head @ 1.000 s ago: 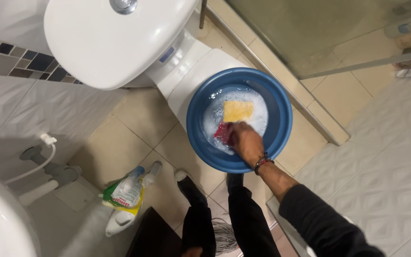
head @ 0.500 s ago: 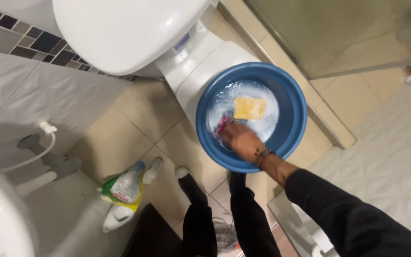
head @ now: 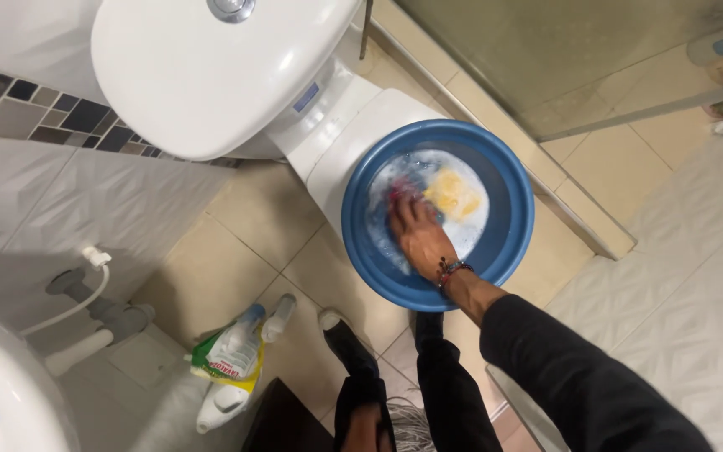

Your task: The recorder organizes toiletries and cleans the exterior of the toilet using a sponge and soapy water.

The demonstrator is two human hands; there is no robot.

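Tiled bathroom: right hand (head: 418, 233) seemingly presses red cloth (head: 398, 194) in sudsy round basin (head: 508, 243).

Round blue plastic basin (head: 508, 180) sits on closed white toilet lid, holds foamy water. Yellow rectangular sponge (head: 453, 192) floats flat in suds; red cloth (head: 397, 196) just beside it, mostly hidden under fingers.

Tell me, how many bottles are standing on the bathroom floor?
2, side by side left of the feet: a spray bottle with a yellow-green label and a white bottle just below it. Others may be out of view.
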